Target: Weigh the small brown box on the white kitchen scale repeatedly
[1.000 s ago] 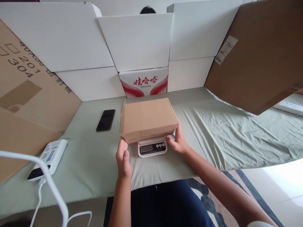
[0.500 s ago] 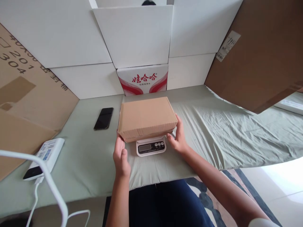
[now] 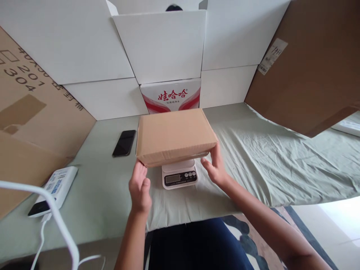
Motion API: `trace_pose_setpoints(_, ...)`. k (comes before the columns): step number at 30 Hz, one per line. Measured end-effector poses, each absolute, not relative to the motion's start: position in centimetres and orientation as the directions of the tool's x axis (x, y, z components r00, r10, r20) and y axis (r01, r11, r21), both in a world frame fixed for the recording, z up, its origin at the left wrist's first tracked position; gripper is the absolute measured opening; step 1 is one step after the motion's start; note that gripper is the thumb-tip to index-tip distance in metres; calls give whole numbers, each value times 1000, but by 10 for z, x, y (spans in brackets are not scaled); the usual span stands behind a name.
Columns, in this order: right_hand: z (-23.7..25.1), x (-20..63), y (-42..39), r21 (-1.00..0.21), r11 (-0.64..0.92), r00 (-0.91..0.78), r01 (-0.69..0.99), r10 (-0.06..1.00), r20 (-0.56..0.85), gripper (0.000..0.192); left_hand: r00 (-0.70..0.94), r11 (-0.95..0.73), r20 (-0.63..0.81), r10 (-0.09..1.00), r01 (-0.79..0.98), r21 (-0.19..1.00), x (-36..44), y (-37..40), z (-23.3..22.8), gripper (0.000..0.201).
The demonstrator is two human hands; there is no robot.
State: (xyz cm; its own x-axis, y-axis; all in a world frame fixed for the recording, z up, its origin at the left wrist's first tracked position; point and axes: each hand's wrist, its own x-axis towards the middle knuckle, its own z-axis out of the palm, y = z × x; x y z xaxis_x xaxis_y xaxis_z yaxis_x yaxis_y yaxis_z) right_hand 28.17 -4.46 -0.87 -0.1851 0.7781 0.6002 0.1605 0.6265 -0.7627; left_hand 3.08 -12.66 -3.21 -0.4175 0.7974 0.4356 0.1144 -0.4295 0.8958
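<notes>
A closed brown cardboard box is held a little above a small white digital scale on the green cloth. My left hand grips the box's near left corner from below. My right hand holds its right end, fingers up against the side. The scale's display and buttons show in front, under the box's near edge.
A black phone lies left of the box. A white power bank with a white cable sits at the near left. White boxes and a red-printed carton line the back; brown cardboard sheets lean at both sides.
The box has risen off the scale, gripped at both ends by my hands; more of the scale's top shows now.
</notes>
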Motion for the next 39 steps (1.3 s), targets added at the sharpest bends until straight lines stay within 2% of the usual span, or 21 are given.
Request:
trace_pose_setpoints(4, 17, 272, -1, -717, 689, -150, 107, 724, 673, 91, -338, -511, 521, 784, 125, 850, 19, -77, 7, 67)
trace_pose_setpoints(7, 11, 261, 49, -696, 716, -143, 58, 695, 704, 95, -253, -513, 517, 818, 88, 854, 14, -24, 8, 54)
trace_pose_setpoints(10, -15, 256, 88, -734, 679, -196, 5, 721, 665, 98, -288, -485, 466, 837, 8, 875, 11, 14, -17, 52)
trace_pose_setpoints(15, -44, 255, 98, -868, 496, -242, -14, 841, 484, 95, -293, -404, 372, 881, -52, 913, 5, 29, -50, 51)
trace_pose_setpoints(19, -45, 250, 95, -876, 482, -232, 8, 853, 467, 92, -279, -381, 352, 893, -57, 923, 5, 33, -56, 57)
trace_pose_setpoints(22, -51, 254, 103, -883, 469, -228, 28, 863, 451, 96, -279, -342, 324, 904, -18, 940, -3, 36, -57, 64)
trace_pose_setpoints(24, -57, 270, 113, -903, 428, -144, 32, 896, 419, 100, -387, -314, 296, 873, 16, 949, -19, 35, -56, 70)
trace_pose_setpoints(27, -64, 306, 129, -944, 329, 116, -2, 938, 327, 105, -588, -315, 261, 766, 12, 949, -48, 30, -52, 75)
trace_pose_setpoints(30, -66, 330, 136, -969, 241, 245, -61, 944, 219, 111, -632, -318, 231, 740, -26, 948, -63, 26, -50, 71)
trace_pose_setpoints(32, -66, 327, 133, -970, 234, 187, -64, 958, 218, 110, -609, -293, 199, 768, -57, 955, -59, 28, -51, 70)
trace_pose_setpoints(36, -65, 291, 117, -964, 261, -86, -43, 961, 264, 105, -483, -209, 142, 864, -87, 974, -34, 37, -60, 68)
trace_pose_setpoints(39, -62, 267, 107, -960, 274, -213, -62, 936, 281, 105, -341, -210, 196, 919, -5, 978, -20, 41, -66, 59)
